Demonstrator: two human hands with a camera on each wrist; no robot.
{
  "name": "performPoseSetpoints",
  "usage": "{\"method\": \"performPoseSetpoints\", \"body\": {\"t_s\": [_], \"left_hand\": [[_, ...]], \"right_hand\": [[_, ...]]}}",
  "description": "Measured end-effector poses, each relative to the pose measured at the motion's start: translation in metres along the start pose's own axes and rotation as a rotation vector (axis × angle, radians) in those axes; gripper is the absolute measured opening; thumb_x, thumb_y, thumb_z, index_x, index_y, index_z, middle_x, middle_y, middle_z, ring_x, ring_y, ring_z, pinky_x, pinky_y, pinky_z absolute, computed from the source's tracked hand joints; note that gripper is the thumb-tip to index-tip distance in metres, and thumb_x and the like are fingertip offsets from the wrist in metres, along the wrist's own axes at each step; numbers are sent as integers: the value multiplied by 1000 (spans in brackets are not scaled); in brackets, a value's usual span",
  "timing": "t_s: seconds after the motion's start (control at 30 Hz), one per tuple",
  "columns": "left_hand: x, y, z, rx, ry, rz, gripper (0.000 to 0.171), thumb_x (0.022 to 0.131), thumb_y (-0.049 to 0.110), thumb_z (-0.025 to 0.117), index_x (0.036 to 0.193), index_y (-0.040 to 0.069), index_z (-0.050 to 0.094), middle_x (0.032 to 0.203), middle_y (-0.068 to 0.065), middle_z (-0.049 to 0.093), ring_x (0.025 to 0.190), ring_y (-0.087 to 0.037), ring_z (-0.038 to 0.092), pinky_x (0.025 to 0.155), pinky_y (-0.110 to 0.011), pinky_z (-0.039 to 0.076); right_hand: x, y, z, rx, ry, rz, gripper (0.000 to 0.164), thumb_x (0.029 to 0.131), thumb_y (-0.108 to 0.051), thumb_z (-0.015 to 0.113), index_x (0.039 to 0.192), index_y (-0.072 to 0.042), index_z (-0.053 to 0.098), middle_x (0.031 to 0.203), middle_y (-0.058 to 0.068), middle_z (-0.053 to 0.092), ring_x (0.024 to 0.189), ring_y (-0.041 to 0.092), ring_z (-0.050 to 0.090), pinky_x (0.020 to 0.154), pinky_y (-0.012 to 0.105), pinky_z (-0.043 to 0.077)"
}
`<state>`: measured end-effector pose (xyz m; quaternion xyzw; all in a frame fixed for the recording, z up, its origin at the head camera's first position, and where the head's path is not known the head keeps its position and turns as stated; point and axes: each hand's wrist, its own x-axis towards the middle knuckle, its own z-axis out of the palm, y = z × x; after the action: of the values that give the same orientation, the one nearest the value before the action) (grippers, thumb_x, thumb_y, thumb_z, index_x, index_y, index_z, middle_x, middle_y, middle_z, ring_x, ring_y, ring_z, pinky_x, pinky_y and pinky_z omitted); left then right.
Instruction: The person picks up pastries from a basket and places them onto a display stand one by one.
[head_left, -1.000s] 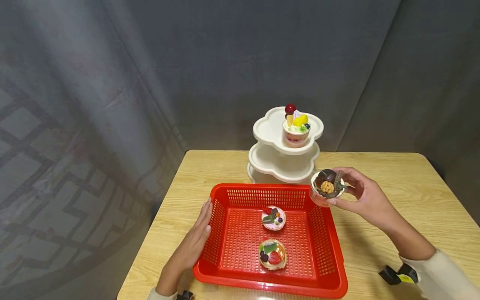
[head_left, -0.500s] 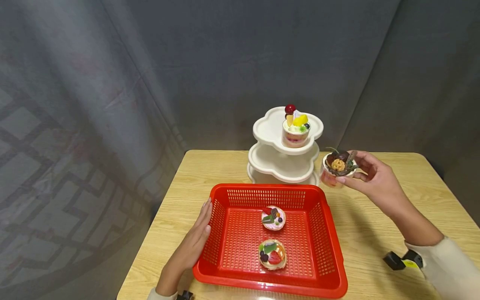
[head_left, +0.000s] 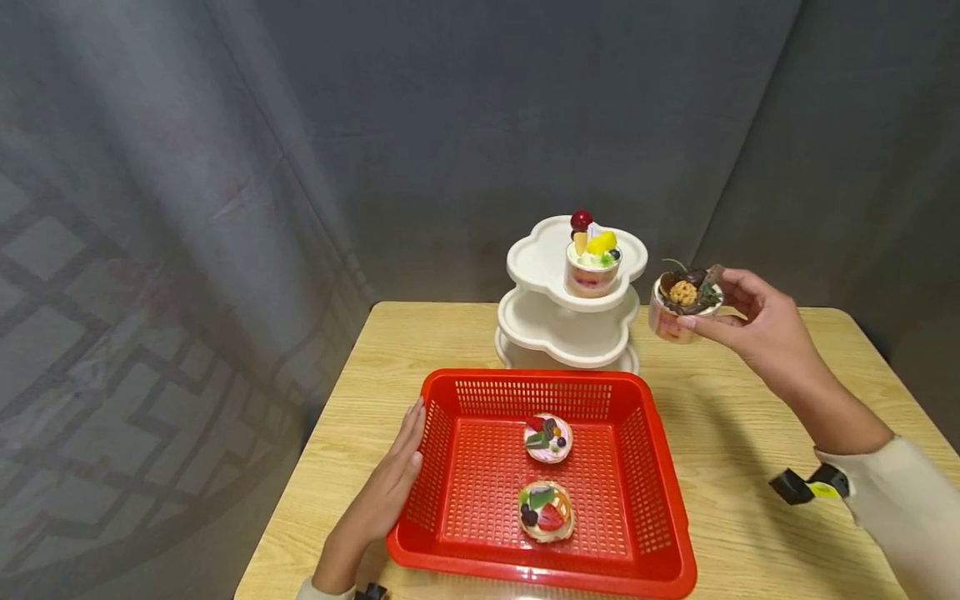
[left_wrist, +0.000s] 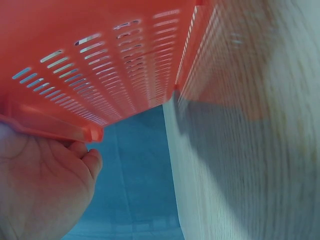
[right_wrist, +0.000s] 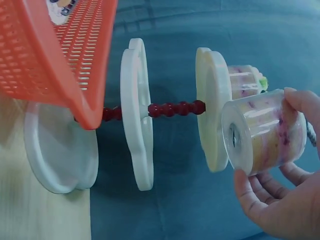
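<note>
Head view: my right hand (head_left: pixel 757 321) holds a chocolate-topped dessert cup (head_left: pixel 681 302) in the air, level with the top tier of the white three-tier stand (head_left: pixel 543 258) and just to its right, not touching it. My fingers and thumb curl round the cup's clear wall from the side, which keeps the cup upright and my fingers off the toppings. In the right wrist view the cup's flat base (right_wrist: pixel 236 136) sits close beside the top tier's rim (right_wrist: pixel 210 110), with the fruit-topped cup (right_wrist: pixel 245 80) already standing on that tier behind it.

My left hand (head_left: pixel 386 487) lies flat with straight fingers against the left outer wall of the red basket (head_left: pixel 450 467), grasping nothing; I judge it braces the basket so it does not slide on the counter (head_left: pixel 750 450). The left wrist view shows my fingertips (left_wrist: pixel 87 157) tucked just under the basket's rim (left_wrist: pixel 55 127).

Two fruit tarts lie in the basket, one (head_left: pixel 548 437) toward the back and one (head_left: pixel 545 510) toward the front, apart from each other. The stand's middle tier (head_left: pixel 562 329) shows nothing on it.
</note>
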<state>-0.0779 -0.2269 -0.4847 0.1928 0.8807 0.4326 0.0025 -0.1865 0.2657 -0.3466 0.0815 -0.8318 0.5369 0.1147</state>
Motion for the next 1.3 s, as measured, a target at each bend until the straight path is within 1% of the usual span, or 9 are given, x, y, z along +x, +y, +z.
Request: {"method": "performPoseSetpoints", "body": {"t_s": [0.2,0.47,0.53,0.7,0.77,0.9,0.97,1.13,1.3], "left_hand": [[1,-1,-1,3,6,-1,60,111,13,33,164,15,6,172,-2,1,156,-32,0,115,-58,16],[2,0,-1,-4,1,-2,60,111,14,32,165,16,6,172,0,1,156,-30,0,117,-54,14],[2,0,0,-3,4,-1,60,111,13,33,164,16,7,171,0,1,157,-29,0,117,-57,14],[1,0,1,6,24,3,60,110,12,34,164,15,8,171,0,3,156,-28,1,119,-36,11],[1,1,1,6,25,4,60,110,12,34,164,15,8,171,0,3,156,-28,1,117,-34,10],[2,1,1,-5,17,9,60,110,12,34,164,14,8,171,0,2,156,-30,0,116,-58,15],[2,1,1,-15,12,11,60,110,12,34,164,14,8,171,0,2,156,-30,0,113,-66,16],[2,0,1,-24,3,11,60,110,13,34,164,15,7,171,0,1,156,-29,0,112,-68,18],[2,-1,1,-16,5,14,60,110,12,34,164,14,8,171,-1,2,156,-30,0,112,-67,18]], "right_hand": [[14,-5,0,-34,28,21,56,88,-17,81,137,-19,54,116,-13,58,99,5,56,74,8,49],[31,-13,-4,-57,56,45,57,89,-24,81,139,-20,54,117,-18,55,103,5,52,73,7,45],[35,-13,-5,-55,55,48,57,89,-24,81,138,-21,54,117,-18,56,102,5,52,73,7,45],[48,-16,-5,-41,57,55,57,88,-26,82,138,-21,54,117,-15,56,103,6,51,74,8,43],[51,-16,-3,-29,60,58,58,88,-26,82,138,-20,53,118,-14,56,103,6,51,74,8,43],[57,-18,1,-13,68,60,61,87,-27,83,139,-18,52,119,-14,56,104,7,52,74,8,44],[60,-20,2,-14,75,58,63,86,-28,83,139,-17,52,119,-13,56,104,7,52,74,8,45],[69,-24,3,-26,97,60,66,86,-31,83,141,-15,52,120,-12,56,109,8,50,78,9,43],[79,-26,3,-43,110,72,70,86,-35,83,147,-19,51,129,-9,54,118,13,45,87,18,40]]}}
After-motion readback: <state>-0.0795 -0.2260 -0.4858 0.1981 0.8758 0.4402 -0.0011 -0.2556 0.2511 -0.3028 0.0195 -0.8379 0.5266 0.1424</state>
